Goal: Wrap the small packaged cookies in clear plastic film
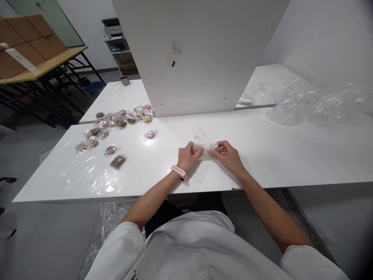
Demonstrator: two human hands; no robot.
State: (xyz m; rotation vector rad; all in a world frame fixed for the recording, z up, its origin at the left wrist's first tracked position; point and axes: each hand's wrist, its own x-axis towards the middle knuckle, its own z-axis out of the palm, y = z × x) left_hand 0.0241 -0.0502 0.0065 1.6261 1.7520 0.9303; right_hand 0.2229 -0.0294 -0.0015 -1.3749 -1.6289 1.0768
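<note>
Between both hands is a small clear plastic packet (206, 151) with something pale inside, held just above the white table (274, 155). My left hand (187, 157) grips its left end, thumb pressed on top. My right hand (230, 157) pinches the right end between thumb and fingers. What lies inside the packet is partly hidden by the thumbs and too small to name. A faint scrap of clear film (201, 134) lies just beyond the packet. Off to the left, the nearest single piece is a pink round item in a clear wrapper (150, 135).
Several wrapped pink and brown pieces (121, 118) are spread over the table's left side, with a brown rectangular packet (118, 161) nearer me. Crumpled clear plastic (309, 103) heaps at the right. A tall white panel (198, 58) rises behind the table. A small grey cup (124, 80) stands farther back.
</note>
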